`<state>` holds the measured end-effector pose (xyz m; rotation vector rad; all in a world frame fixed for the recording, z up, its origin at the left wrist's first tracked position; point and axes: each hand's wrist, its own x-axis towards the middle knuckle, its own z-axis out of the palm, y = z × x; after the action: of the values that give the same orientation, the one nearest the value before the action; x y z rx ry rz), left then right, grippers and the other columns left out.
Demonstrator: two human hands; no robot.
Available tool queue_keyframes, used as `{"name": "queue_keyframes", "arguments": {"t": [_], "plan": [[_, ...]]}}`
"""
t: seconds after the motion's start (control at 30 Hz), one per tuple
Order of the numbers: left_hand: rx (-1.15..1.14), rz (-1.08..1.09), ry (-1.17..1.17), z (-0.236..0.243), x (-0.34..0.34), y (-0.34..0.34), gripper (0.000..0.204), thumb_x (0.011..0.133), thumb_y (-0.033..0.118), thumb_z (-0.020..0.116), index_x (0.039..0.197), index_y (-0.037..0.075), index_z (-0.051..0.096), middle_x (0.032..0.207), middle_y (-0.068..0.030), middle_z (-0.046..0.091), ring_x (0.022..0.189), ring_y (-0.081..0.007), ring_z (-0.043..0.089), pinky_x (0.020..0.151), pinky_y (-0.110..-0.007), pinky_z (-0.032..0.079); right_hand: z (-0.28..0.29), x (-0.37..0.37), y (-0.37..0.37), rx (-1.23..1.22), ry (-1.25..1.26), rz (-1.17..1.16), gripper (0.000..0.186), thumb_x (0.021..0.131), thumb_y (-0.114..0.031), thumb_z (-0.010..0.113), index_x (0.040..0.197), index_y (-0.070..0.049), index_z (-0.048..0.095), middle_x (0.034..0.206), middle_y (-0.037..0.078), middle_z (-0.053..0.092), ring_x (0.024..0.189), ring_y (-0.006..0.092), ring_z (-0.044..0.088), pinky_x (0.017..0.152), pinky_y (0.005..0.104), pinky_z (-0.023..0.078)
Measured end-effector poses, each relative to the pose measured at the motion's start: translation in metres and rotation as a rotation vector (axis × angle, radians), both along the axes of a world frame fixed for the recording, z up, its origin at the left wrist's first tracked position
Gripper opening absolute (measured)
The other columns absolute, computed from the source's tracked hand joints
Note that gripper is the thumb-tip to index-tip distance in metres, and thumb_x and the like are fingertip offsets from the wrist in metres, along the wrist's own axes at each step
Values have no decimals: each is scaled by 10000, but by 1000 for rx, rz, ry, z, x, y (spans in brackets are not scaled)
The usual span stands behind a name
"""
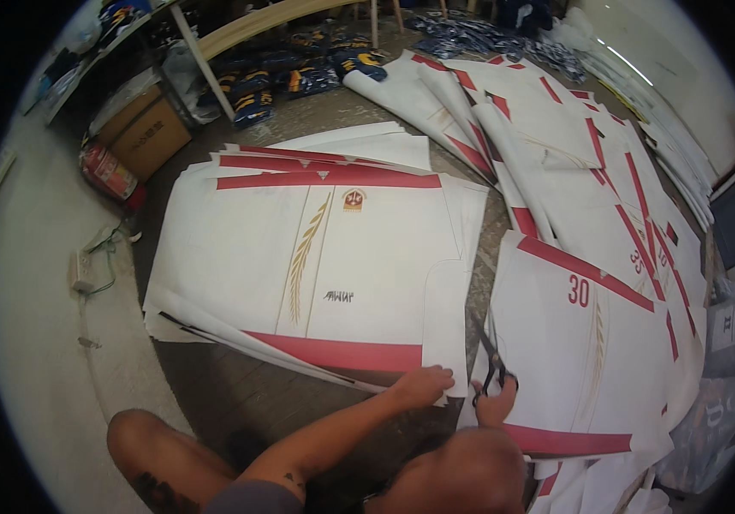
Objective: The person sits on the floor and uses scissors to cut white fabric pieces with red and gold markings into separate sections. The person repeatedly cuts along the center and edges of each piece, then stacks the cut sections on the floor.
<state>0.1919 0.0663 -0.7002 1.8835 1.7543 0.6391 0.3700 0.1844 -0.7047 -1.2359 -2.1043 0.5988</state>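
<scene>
My left hand [423, 385] has its fingers curled on the lower right corner of a stack of white printed sheets [376, 248], which carry red bands, a gold wheat motif and a small crest. My right hand [494, 401] grips black-handled scissors [494, 360], blades pointing up between that stack and another pile of similar sheets [538, 343] at the right. My bent knees show at the bottom of the view.
More sheets [590, 146] spread toward the upper right. A cardboard box [145, 128], fire extinguisher [106, 171] and power strip [81, 270] are at left. Behind are a bench [269, 17] and bagged dark garments [256, 86]. Plastic bags [714, 420] lie at far right.
</scene>
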Motion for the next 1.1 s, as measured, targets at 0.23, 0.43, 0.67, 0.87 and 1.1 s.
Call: {"name": "queue_keyframes", "arguments": {"t": [0.23,0.43,0.67,0.87,1.1], "plan": [[127,-180,294,-19,-4,-42,120,792,133,597,902,90,577,997,-64,558,1010,-248,541,856,-412,445,-58,42,-2,124,-137,-7,385,665,-10,726,1016,56,581,1008,231,609,975,445,548,884,511,408],[-168,169,119,-30,18,-88,390,785,193,696,1139,85,573,1171,-98,544,1130,-295,514,954,-464,417,-11,-21,92,143,108,-112,170,689,68,611,852,18,615,790,191,614,769,403,580,718,474,430],[-119,736,-1176,-42,77,-28,1016,740,321,852,1486,51,218,1403,-171,405,1260,-303,459,1027,-396,434,47,-223,52,-631,514,795,161,902,-127,678,979,-21,585,931,72,673,806,150,591,731,299,491],[132,1366,-1771,-50,-15,-20,343,987,270,576,1229,38,506,1095,-122,591,1037,-250,581,956,-423,501,87,-187,60,-625,337,822,320,778,-201,827,940,-22,617,880,92,708,792,172,631,735,317,495],[293,1622,-1651,-76,-231,-115,221,926,143,554,1097,7,586,1116,-150,598,1071,-305,578,1009,-499,458,61,-75,194,-341,135,406,286,734,-2,693,1015,-32,650,899,115,709,777,251,663,707,361,515]]}}
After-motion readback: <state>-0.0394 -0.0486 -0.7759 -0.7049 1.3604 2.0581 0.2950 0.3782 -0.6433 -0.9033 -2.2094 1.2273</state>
